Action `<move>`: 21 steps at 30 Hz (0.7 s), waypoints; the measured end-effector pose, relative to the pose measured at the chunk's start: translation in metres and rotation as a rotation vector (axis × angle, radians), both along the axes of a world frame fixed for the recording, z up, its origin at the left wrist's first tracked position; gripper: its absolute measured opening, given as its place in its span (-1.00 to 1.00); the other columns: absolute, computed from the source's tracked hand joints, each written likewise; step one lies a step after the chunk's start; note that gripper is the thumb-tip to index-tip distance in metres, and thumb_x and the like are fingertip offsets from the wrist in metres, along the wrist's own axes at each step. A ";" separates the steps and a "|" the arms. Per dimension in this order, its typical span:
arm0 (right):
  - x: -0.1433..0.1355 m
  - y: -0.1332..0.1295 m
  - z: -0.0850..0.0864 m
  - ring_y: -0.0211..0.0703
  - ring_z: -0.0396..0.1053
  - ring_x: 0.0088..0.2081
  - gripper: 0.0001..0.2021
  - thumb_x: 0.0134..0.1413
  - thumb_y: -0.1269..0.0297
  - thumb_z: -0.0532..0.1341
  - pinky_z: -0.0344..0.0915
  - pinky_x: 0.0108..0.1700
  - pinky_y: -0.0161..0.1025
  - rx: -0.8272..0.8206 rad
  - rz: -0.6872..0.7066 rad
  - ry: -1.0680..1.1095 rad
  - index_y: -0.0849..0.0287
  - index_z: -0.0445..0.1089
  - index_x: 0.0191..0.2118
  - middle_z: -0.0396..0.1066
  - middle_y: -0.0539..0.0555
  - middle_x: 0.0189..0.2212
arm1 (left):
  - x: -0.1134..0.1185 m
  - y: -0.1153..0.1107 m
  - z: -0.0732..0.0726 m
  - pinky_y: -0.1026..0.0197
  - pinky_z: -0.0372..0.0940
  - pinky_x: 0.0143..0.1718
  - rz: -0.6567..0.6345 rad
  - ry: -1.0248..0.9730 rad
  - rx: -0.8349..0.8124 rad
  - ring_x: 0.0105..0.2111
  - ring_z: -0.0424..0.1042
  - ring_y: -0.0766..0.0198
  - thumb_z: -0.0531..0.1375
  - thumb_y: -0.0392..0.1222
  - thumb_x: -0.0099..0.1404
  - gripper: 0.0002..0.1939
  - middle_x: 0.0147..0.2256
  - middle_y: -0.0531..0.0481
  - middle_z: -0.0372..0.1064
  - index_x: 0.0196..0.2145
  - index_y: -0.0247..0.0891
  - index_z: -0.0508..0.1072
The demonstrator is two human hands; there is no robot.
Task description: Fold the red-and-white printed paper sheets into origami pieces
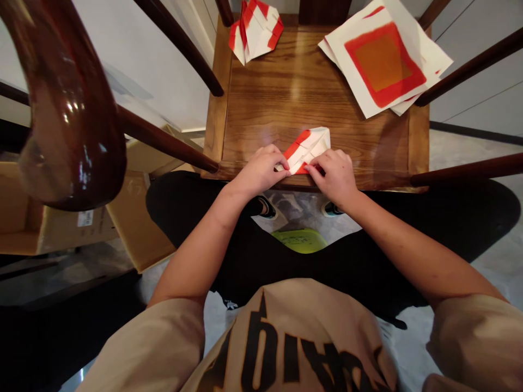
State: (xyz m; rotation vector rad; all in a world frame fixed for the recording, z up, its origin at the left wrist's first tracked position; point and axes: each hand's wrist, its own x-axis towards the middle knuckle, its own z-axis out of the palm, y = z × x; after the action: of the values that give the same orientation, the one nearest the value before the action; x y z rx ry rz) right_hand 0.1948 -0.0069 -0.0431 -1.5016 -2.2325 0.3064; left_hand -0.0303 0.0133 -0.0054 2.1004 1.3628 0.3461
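Person: sits low, knees apart in dark trousers, beige shirt with black letters nearest to the camera; both forearms reach forward to the near edge of the wooden bench (261,109).
Left hand (260,170): it rests on the near left end of the folded paper (307,150), fingers (273,158) curled and pressed down together on it; the fingertips themselves are partly hidden, so I cannot tell if they pinch an edge.
Right hand (335,174): it lies on the near right side of the same paper, fingers held together and pressing flat on the red corner.
Folded paper: white with red bands, already in several layers, lying at the near edge of the bench between the two hands, its point directed away from the person.
Doing the crease well: in my judgement, one hand should hold the layers without sliding, while the other runs along the fold line from the middle outward; edges should meet exactly before pressing hard.
Far left: a finished folded piece (255,27) in red and white.
Far right: a stack of flat sheets (384,57), white with a red frame and orange centre.
Around: dark chair rails (171,144) and cardboard boxes (61,223) on the left.
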 end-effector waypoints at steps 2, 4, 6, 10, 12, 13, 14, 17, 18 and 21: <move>0.000 0.000 0.000 0.04 0.24 -0.21 -0.75 0.26 0.07 0.13 0.08 -0.15 -0.04 -0.001 -0.001 0.006 0.09 0.44 -0.30 0.42 0.12 -0.30 | -0.001 0.001 0.001 0.07 0.22 0.05 -0.003 -0.012 -0.011 -0.11 0.33 0.15 0.32 -0.17 0.17 -0.87 -0.20 -0.03 0.35 -0.30 -0.22 0.57; -0.001 0.000 0.000 0.02 0.24 -0.22 -0.76 0.26 0.08 0.14 0.08 -0.15 -0.05 -0.002 -0.001 0.017 0.09 0.43 -0.29 0.42 0.11 -0.30 | -0.003 0.002 0.001 0.08 0.24 0.03 -0.002 -0.023 -0.020 -0.12 0.34 0.16 0.33 -0.17 0.16 -0.86 -0.20 -0.03 0.35 -0.30 -0.21 0.57; -0.001 -0.001 0.001 0.02 0.24 -0.22 -0.78 0.25 0.09 0.14 0.08 -0.15 -0.05 0.000 -0.001 0.023 0.10 0.43 -0.28 0.43 0.11 -0.30 | -0.004 0.002 0.001 0.09 0.25 0.01 -0.002 -0.041 -0.024 -0.13 0.34 0.17 0.33 -0.16 0.15 -0.86 -0.21 -0.03 0.36 -0.30 -0.21 0.57; -0.001 -0.001 0.000 0.04 0.24 -0.22 -0.78 0.25 0.08 0.15 0.08 -0.16 -0.05 0.011 -0.005 0.015 0.09 0.42 -0.29 0.42 0.12 -0.31 | -0.003 0.001 -0.001 0.09 0.26 -0.01 0.010 -0.067 -0.010 -0.16 0.35 0.18 0.28 -0.10 0.22 -0.83 -0.22 -0.03 0.39 -0.28 -0.21 0.57; -0.001 -0.001 0.000 0.04 0.24 -0.22 -0.78 0.25 0.08 0.16 0.08 -0.16 -0.05 0.014 -0.005 0.014 0.09 0.43 -0.29 0.42 0.11 -0.31 | 0.000 0.000 -0.003 0.07 0.25 -0.01 0.033 -0.042 0.018 -0.16 0.35 0.16 0.26 -0.05 0.23 -0.80 -0.23 -0.03 0.39 -0.28 -0.20 0.58; -0.001 -0.001 0.000 0.03 0.24 -0.22 -0.78 0.24 0.08 0.16 0.08 -0.16 -0.05 0.014 -0.005 0.015 0.08 0.43 -0.29 0.42 0.11 -0.31 | 0.001 -0.001 -0.004 0.05 0.24 0.00 0.047 -0.021 0.034 -0.16 0.35 0.15 0.27 -0.03 0.22 -0.79 -0.23 -0.03 0.39 -0.28 -0.20 0.58; -0.001 -0.001 0.000 0.03 0.24 -0.22 -0.79 0.24 0.08 0.16 0.08 -0.15 -0.05 0.013 -0.004 0.016 0.08 0.43 -0.29 0.42 0.11 -0.31 | 0.003 -0.001 -0.005 0.04 0.24 0.00 0.061 0.001 0.048 -0.16 0.34 0.14 0.27 -0.02 0.22 -0.78 -0.23 -0.04 0.39 -0.28 -0.20 0.58; -0.001 -0.001 0.000 0.04 0.24 -0.21 -0.78 0.25 0.08 0.15 0.08 -0.15 -0.04 0.007 -0.004 0.021 0.08 0.43 -0.28 0.41 0.11 -0.31 | 0.007 -0.001 -0.007 0.02 0.23 -0.01 0.086 0.047 0.057 -0.17 0.34 0.12 0.29 -0.04 0.19 -0.81 -0.23 -0.04 0.38 -0.30 -0.19 0.58; -0.001 -0.002 0.001 0.04 0.24 -0.21 -0.78 0.26 0.08 0.14 0.08 -0.15 -0.04 0.006 -0.005 0.023 0.08 0.43 -0.28 0.41 0.12 -0.31 | 0.007 0.000 -0.007 0.02 0.23 -0.01 0.085 0.051 0.052 -0.17 0.34 0.12 0.30 -0.05 0.19 -0.81 -0.23 -0.04 0.38 -0.30 -0.19 0.58; -0.001 -0.002 0.000 0.03 0.23 -0.21 -0.77 0.27 0.08 0.13 0.08 -0.16 -0.05 0.008 -0.006 0.020 0.08 0.43 -0.29 0.41 0.12 -0.31 | 0.007 0.000 -0.006 0.03 0.23 -0.02 0.072 0.054 0.047 -0.16 0.33 0.12 0.31 -0.06 0.18 -0.82 -0.24 -0.03 0.38 -0.29 -0.18 0.58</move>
State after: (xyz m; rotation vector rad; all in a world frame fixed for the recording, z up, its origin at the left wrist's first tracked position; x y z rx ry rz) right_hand 0.1937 -0.0087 -0.0428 -1.4939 -2.2108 0.3091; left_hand -0.0237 0.0137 -0.0117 2.1162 1.4773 0.3564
